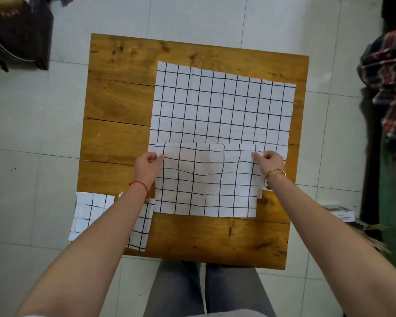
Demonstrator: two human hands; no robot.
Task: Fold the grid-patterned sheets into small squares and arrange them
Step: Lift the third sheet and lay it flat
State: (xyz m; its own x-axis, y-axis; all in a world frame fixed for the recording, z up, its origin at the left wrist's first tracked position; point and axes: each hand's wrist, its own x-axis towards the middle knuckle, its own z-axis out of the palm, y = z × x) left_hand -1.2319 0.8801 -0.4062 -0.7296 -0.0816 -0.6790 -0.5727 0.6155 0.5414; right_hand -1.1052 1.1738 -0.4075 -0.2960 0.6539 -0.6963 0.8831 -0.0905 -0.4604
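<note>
From the head view, a wooden surface (114, 133) carries a large grid-patterned sheet (222, 106) spread flat on its far right part. Over that sheet's near edge lies a smaller grid sheet (206, 181), apparently partly folded, its long axis running left to right across the person.

The left hand (146, 167) pinches this smaller sheet at its far left corner; the right hand (269, 162) pinches the far right corner. Each grip is clamped on the sheet, thumb and fingers closed on the edge. The body of the sheet lies toward the person from both grips, so any fold would likely bring the held far edge toward the near edge, or the reverse.

Two already folded squares (89, 213) rest at the near left corner, partly under the left forearm.

A small box (340, 212) lies on the floor at right; its print is too small to read. No other writing shows.
</note>
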